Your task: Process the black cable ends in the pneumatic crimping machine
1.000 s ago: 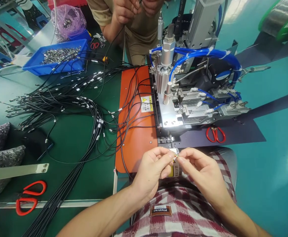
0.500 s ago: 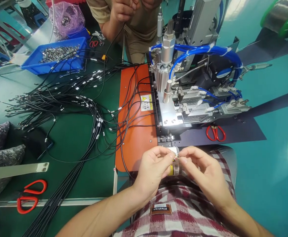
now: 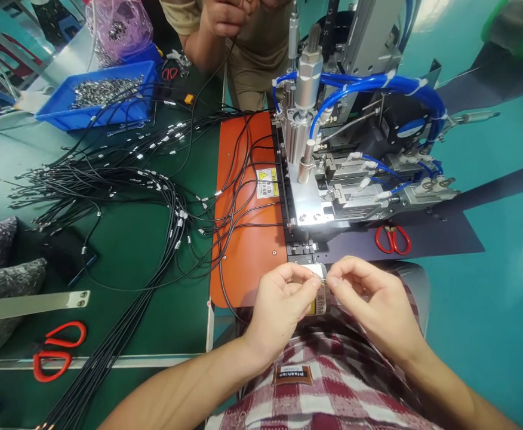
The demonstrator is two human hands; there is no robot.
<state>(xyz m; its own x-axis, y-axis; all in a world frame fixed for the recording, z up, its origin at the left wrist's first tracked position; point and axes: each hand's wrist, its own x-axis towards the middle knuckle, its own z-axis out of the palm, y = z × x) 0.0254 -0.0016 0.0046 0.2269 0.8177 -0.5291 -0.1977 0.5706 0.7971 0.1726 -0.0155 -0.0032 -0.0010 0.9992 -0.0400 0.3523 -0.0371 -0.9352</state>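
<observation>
My left hand (image 3: 283,301) is closed in a pinch in front of the machine's near edge, thumb and forefinger on a thin wire end that is almost hidden. Close beside it, fingertips nearly touching, my right hand (image 3: 369,298) pinches the same small wires; their exact shape is too small to make out. A black cable (image 3: 222,286) crosses the orange plate (image 3: 252,280) and drops over its near edge toward my left wrist. Behind my fingers is a metal piece with a white and yellow label (image 3: 319,301).
The pneumatic press machine (image 3: 315,179) stands ahead, several cables leading into it. Bundled black cables (image 3: 172,221) cover the green table. Red-handled scissors (image 3: 58,352) lie left, red-handled cutters (image 3: 393,239) right. A blue bin (image 3: 55,113) holds metal parts. A co-worker's hand (image 3: 225,18) is across.
My fingertips stay pinched together with small shifts, and the fine coloured wires seen between them earlier are now mostly covered. The view has tilted slightly.
</observation>
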